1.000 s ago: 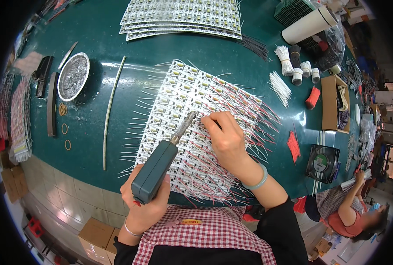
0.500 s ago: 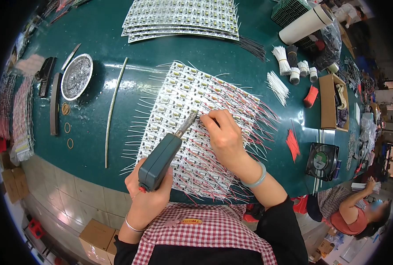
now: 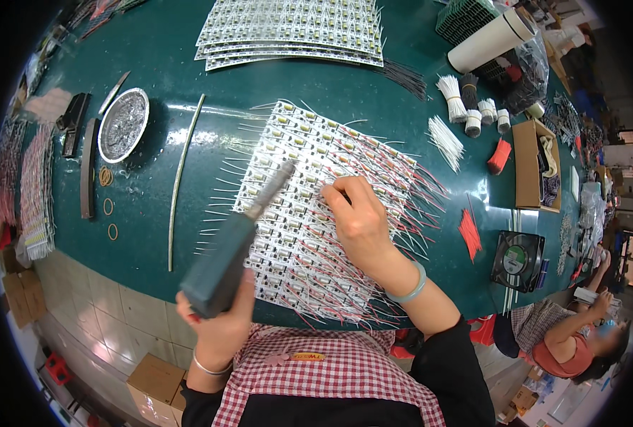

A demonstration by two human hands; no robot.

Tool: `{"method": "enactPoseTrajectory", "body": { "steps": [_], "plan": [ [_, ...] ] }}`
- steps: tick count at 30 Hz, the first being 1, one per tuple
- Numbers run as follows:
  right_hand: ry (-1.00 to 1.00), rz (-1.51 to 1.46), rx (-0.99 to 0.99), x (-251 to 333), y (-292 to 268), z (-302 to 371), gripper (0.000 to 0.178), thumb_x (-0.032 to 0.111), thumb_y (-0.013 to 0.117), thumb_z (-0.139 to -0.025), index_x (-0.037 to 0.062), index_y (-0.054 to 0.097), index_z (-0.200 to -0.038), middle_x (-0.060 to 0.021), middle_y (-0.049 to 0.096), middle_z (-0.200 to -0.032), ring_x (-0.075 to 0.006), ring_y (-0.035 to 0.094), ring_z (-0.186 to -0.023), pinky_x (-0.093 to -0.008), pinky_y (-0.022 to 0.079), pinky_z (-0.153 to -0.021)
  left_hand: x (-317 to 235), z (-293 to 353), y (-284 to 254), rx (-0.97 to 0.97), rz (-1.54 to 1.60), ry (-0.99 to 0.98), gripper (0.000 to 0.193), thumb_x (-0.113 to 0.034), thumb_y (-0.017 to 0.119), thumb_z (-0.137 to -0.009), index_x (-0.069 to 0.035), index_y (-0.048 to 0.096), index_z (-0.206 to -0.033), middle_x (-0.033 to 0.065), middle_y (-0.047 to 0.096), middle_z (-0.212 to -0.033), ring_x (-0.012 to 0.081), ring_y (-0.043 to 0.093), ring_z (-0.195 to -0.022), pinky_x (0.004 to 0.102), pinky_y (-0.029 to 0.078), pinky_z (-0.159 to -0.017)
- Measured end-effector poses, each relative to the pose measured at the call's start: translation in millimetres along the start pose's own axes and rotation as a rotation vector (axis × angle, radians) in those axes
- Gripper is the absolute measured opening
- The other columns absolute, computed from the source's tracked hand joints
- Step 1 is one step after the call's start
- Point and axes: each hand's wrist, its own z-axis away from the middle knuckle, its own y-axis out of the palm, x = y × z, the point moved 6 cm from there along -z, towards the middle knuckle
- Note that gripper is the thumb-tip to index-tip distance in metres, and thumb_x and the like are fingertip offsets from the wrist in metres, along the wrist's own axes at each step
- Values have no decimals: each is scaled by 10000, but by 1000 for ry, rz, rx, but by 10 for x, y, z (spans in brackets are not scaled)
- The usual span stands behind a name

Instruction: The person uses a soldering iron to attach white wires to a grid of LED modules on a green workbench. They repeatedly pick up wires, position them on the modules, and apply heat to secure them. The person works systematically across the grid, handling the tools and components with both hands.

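A broad white panel of small circuit boards [image 3: 277, 188] lies flat on the glossy dark green tabletop [image 3: 142, 220], right in front of the seated person. Thin white wires stick out along its left side, and a thick tangle of red and white wires [image 3: 402, 199] covers its right half.

The person's left hand [image 3: 220, 324] is wrapped around the handle of a dark green hand tool with a long grey metal tip [image 3: 224, 263]. The tool looks blurred to me, its tip over the panel; I can't tell whether they touch. The right hand [image 3: 359, 217] is over the panel's middle, thumb and forefinger drawn close together at the boards; whether a wire is pinched there, I can't make out. A pale green bangle [image 3: 410, 285] circles that wrist.

Beyond the panel sits a stack of similar white panels [image 3: 291, 32]. On the left I see a slim pale rod [image 3: 183, 185] and a round silvery bowl [image 3: 146, 121]. On the right lie loose white wires [image 3: 446, 144], a small pile of red wires [image 3: 470, 235], an open brown cardboard box [image 3: 526, 171] and a square black fan [image 3: 518, 261]. Past the table's right end is a co-worker in a red top [image 3: 565, 356].
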Motion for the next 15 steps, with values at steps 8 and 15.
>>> {"method": "enactPoseTrajectory", "body": {
  "steps": [8, 15],
  "plan": [
    [-4, -27, 6, 30, 2, -21, 278, -67, 633, -742, -29, 650, -1017, -124, 570, -971, -284, 594, -883, -370, 525, -685, -161, -784, -956, -503, 36, 131, 351, 57, 689, -890, 56, 635, -1237, 90, 688, -1015, 60, 524, -604, 217, 390, -499],
    [11, -23, 12, 9, -25, 9, 279, -67, 630, -743, -23, 654, -1018, -121, 572, -975, -282, 599, -892, -368, 530, -699, 280, -663, -676, -342, 326, -153, 292, 94, 698, -822, 72, 659, -1110, 130, 694, -952, 102, 557, -555, 226, 394, -441]
  ]
}}
